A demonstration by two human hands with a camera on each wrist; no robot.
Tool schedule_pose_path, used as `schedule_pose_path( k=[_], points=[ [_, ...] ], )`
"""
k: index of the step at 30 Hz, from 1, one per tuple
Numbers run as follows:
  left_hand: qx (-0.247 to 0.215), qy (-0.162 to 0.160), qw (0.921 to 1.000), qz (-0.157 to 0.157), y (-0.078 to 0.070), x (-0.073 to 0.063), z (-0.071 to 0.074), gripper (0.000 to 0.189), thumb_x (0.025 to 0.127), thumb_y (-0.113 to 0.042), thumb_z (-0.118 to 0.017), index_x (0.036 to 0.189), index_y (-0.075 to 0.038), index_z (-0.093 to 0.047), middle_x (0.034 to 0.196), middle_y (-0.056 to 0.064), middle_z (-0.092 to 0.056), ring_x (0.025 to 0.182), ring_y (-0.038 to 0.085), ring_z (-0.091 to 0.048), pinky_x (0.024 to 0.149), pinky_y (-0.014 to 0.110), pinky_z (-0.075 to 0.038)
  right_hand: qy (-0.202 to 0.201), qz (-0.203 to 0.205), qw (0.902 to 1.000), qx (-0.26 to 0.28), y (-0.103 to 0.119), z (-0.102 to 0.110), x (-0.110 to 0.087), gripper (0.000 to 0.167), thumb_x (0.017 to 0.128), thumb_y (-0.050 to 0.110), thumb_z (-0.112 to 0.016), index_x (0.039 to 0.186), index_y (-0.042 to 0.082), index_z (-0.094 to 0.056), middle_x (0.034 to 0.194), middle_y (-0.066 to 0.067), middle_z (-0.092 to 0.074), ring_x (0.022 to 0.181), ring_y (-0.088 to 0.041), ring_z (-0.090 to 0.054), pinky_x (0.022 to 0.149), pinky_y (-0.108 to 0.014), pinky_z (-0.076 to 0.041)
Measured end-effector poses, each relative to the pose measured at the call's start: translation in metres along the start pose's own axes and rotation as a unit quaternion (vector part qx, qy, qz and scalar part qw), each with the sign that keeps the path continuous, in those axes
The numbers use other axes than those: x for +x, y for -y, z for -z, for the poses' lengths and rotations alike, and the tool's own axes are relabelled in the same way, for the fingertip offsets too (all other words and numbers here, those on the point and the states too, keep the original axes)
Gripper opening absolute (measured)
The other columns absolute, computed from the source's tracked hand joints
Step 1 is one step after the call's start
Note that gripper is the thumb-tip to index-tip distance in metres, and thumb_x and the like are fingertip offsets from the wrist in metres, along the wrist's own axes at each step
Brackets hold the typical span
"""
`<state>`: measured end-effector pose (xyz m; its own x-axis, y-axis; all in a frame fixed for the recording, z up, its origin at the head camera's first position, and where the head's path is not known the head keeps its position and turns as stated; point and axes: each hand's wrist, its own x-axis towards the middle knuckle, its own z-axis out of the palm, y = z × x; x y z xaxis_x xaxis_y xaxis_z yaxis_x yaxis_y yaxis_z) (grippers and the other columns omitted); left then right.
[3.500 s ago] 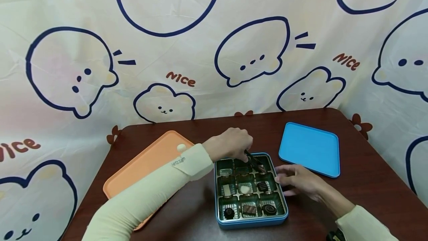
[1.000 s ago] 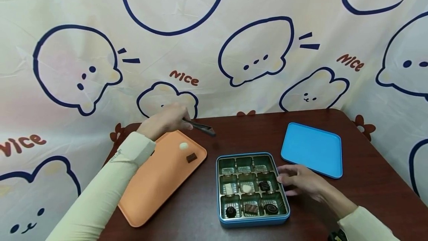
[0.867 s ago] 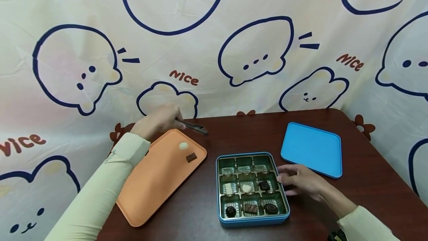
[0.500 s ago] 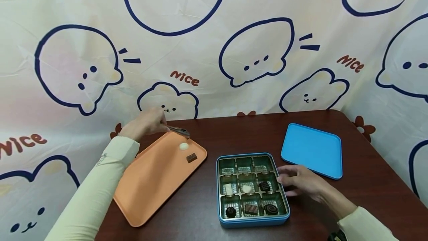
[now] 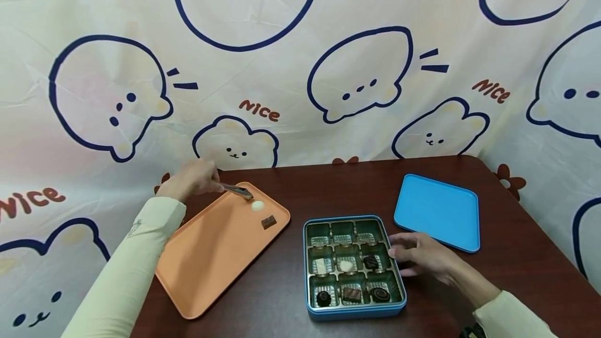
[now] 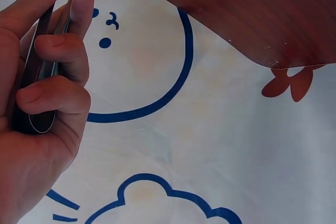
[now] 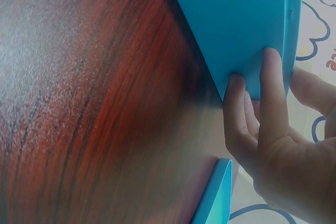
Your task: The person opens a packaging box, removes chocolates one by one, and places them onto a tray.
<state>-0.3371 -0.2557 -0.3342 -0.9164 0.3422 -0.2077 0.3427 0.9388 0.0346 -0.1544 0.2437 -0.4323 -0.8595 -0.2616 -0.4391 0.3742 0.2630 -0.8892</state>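
My left hand (image 5: 190, 180) grips dark metal tongs (image 5: 237, 191), whose tips hang over the far end of the orange tray (image 5: 206, 265). On that tray, close to the tips, lie a round white chocolate (image 5: 257, 205) and a brown rectangular chocolate (image 5: 268, 222). In the left wrist view, fingers curl round the tongs' handle (image 6: 32, 121). My right hand (image 5: 418, 254) rests against the right side of a blue tin (image 5: 357, 312). The right wrist view shows its straight fingers (image 7: 272, 87) on the tin's wall and its thumb at the rim. Chocolates sit in the tin's middle and front rows.
A blue rectangular lid (image 5: 437, 213) lies on the dark wooden table (image 5: 324, 186), behind and right of the tin. A curtain (image 5: 357, 72) with cartoon bears hangs right behind the table's far edge.
My left hand has moved left with the tongs from the tin's back row to the tray. The brown rectangular chocolate now lies on the tray. My right hand has stayed at the tin.
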Motion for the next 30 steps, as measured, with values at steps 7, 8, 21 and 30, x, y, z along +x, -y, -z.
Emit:
schedule_pose_path(
  k=[7,8,21,30],
  points=[
    [0.007,0.010,0.9999,0.009,0.003,0.000,-0.003,0.022,0.087,-0.027,-0.078,0.070,-0.012,-0.072,0.064,-0.003,-0.060,0.060,0.015,-0.051,0.055,0.028,-0.039,-0.002,-0.006,1.0000,0.003,-0.002,0.000,0.001,0.073,0.096,0.019,-0.067,0.150,-0.012,-0.028,0.138,-0.032,-0.045,0.103,-0.025,-0.067,0.081,-0.043,-0.058],
    [0.009,0.011,0.9999,0.008,0.003,0.000,-0.003,0.023,0.087,-0.027,-0.078,0.070,-0.012,-0.072,0.063,-0.003,-0.060,0.059,0.014,-0.050,0.055,0.028,-0.038,-0.002,-0.006,1.0000,0.003,-0.002,0.000,0.001,0.073,0.096,0.020,-0.067,0.150,-0.012,-0.027,0.138,-0.032,-0.044,0.103,-0.025,-0.067,0.081,-0.043,-0.058],
    [0.007,-0.001,1.0000,0.005,0.000,-0.003,0.001,0.024,0.085,-0.029,-0.080,0.072,-0.010,-0.071,0.068,0.000,-0.060,0.062,0.018,-0.051,0.056,0.031,-0.041,-0.005,-0.007,0.9999,0.009,-0.002,0.000,0.000,0.074,0.095,0.020,-0.068,0.149,-0.011,-0.029,0.136,-0.030,-0.049,0.103,-0.025,-0.068,0.082,-0.044,-0.058],
    [-0.002,-0.034,0.9983,-0.047,-0.034,-0.019,0.023,0.022,0.085,-0.031,-0.080,0.080,-0.010,-0.075,0.078,0.001,-0.067,0.067,0.017,-0.057,0.061,0.033,-0.048,-0.003,-0.006,0.9999,0.012,-0.001,-0.001,0.001,0.075,0.094,0.019,-0.069,0.149,-0.012,-0.028,0.138,-0.031,-0.047,0.104,-0.025,-0.068,0.083,-0.043,-0.057]
  ],
)
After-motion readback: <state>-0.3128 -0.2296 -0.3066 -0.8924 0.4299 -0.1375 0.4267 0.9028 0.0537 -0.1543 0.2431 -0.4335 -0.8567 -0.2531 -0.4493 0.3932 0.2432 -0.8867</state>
